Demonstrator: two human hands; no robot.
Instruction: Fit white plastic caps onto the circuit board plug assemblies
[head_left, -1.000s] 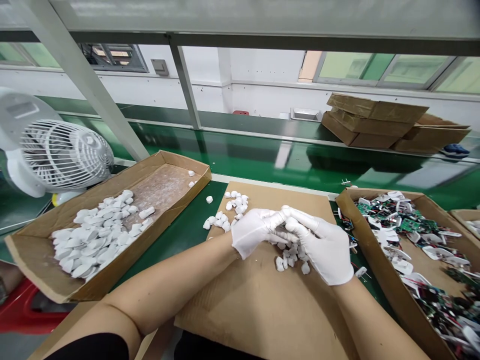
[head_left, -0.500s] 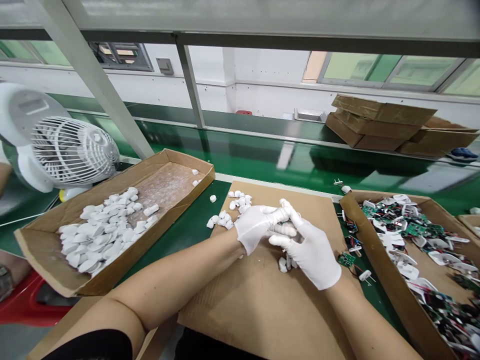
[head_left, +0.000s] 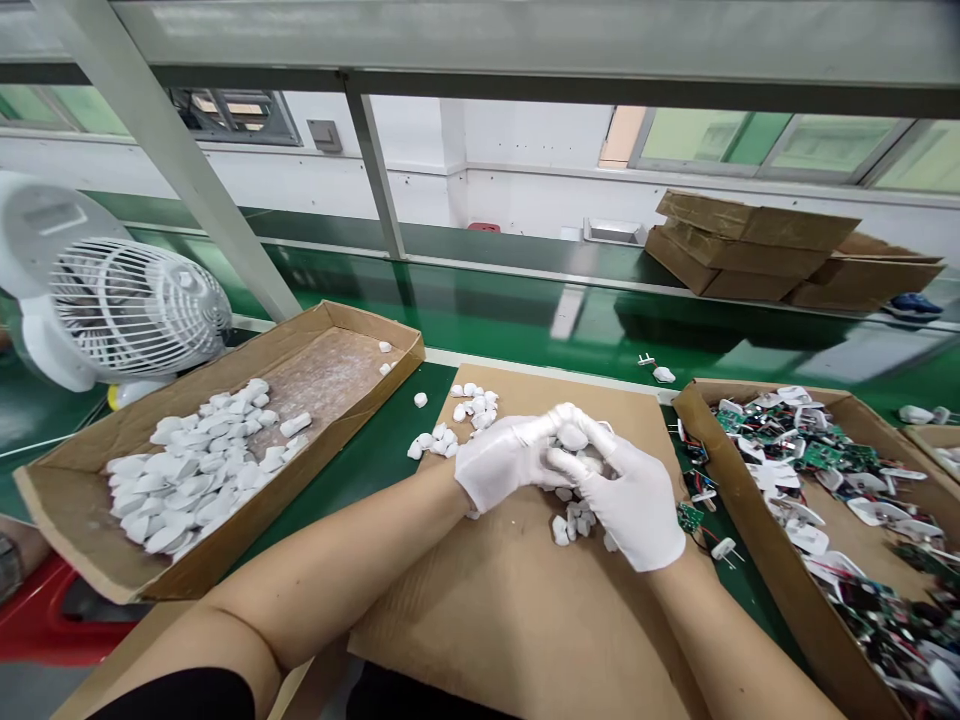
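My left hand (head_left: 499, 465) and my right hand (head_left: 634, 505), both in white gloves, meet above a sheet of brown cardboard (head_left: 480, 610). Their fingers curl inward around a small white plastic piece (head_left: 572, 437), partly covered by the fingertips. Under my right hand lies a small heap of similar white pieces (head_left: 576, 522), some hidden by the fingers. Past my left hand, more white pieces (head_left: 478, 404) rest on the cardboard, with another cluster (head_left: 435, 441) at its left edge.
On the left stands a shallow cardboard tray (head_left: 375, 395) of white pieces, beside a white fan (head_left: 135, 300). A cardboard box (head_left: 742, 540) of circuit boards and white plug parts stands right. A plug (head_left: 646, 360) lies on the green surface beyond; cardboard boxes (head_left: 757, 245) sit farther back.
My fingers have shifted and curled, so the white piece between them now shows. The plug and white piece on the far green surface have slid left. The view has turned slightly.
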